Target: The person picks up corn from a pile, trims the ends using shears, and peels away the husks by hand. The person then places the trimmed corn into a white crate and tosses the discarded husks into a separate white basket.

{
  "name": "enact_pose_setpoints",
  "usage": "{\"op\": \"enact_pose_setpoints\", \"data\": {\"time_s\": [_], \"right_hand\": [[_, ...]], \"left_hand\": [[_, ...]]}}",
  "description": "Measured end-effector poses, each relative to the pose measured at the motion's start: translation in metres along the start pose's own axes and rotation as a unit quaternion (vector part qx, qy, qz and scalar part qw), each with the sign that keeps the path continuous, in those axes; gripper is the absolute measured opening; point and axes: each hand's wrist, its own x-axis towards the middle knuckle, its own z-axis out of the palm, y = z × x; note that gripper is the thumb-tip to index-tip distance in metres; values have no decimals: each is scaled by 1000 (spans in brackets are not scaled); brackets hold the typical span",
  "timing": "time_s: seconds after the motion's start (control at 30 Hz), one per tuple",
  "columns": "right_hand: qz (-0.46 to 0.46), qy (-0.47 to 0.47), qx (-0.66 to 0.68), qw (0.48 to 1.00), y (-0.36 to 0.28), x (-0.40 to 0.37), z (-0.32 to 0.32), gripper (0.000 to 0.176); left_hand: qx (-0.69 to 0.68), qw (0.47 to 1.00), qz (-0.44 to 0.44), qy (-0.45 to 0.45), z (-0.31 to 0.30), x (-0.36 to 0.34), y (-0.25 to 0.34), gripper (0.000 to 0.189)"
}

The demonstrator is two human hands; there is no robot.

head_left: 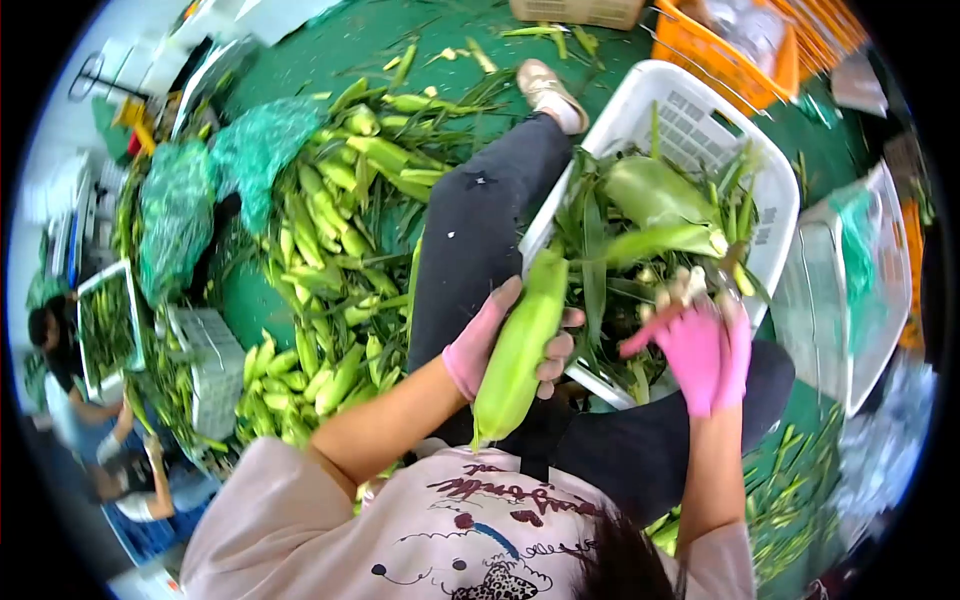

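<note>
My left hand [485, 335], in a pink fingerless glove, is closed around a green ear of corn in its husk [523, 350]. The ear is tilted, its thin tip pointing down toward my shirt. My right hand [700, 345], also in a pink glove, is over the near side of a white plastic basket [690, 88]. Its fingers are curled and partly blurred. A reddish-brown, stick-like thing [650, 332] shows beside them; I cannot make out what it is. Just beyond my fingers, a blurred green husk piece [660, 242] with a pale end lies above the basket's leaves.
Husked-on corn ears [320, 215] are heaped to my left, near green plastic sheeting [265, 150]. An orange crate [690, 40] stands beyond the basket, and a white bin [835, 300] stands to its right. Another person [100, 430] is at far left. Loose leaves litter the green floor.
</note>
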Motion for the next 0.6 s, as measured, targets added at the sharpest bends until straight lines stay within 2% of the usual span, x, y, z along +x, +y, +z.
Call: {"op": "enact_pose_setpoints", "data": {"time_s": [0.03, 0.07, 0.13, 0.17, 0.2, 0.23, 0.27, 0.3, 0.33, 0.4, 0.43, 0.6], "right_hand": [[34, -139, -23, 989, 4, 14, -28, 45], [62, -278, -50, 957, 10, 29, -56, 41], [278, -237, -21, 931, 33, 5, -72, 36], [324, -179, -35, 929, 38, -17, -67, 33], [368, -117, -46, 921, 38, -38, -57, 30], [375, -110, -59, 919, 37, -49, -53, 34], [289, -137, -62, 945, 38, -62, -52, 35], [204, -136, -103, 964, 30, -73, -46, 34], [120, -130, -143, 974, 21, -85, -38, 33], [40, -106, -131, 985, 12, -97, -30, 31], [21, -90, -150, 984, 8, -102, -26, 31], [-14, -40, -228, 973, 8, -108, -10, 26]], "left_hand": [[76, 996, 34, 1, -2, -2, -1, 73], [195, 977, 74, 42, 9, -4, -5, 74], [426, 885, 159, 98, 45, -1, -8, 77], [427, 885, 153, 104, 53, 0, -4, 71], [486, 849, 178, 110, 58, 5, -4, 69], [540, 809, 202, 113, 62, 10, -7, 68], [590, 767, 225, 113, 63, 16, -9, 68], [768, 582, 262, 49, 54, 23, 3, 65], [814, 505, 285, 16, 59, 31, 7, 64], [881, 342, 323, -58, 69, 47, 4, 61], [872, 354, 337, -39, 65, 52, -2, 62], [896, 216, 375, -100, 72, 80, -9, 53]]}}
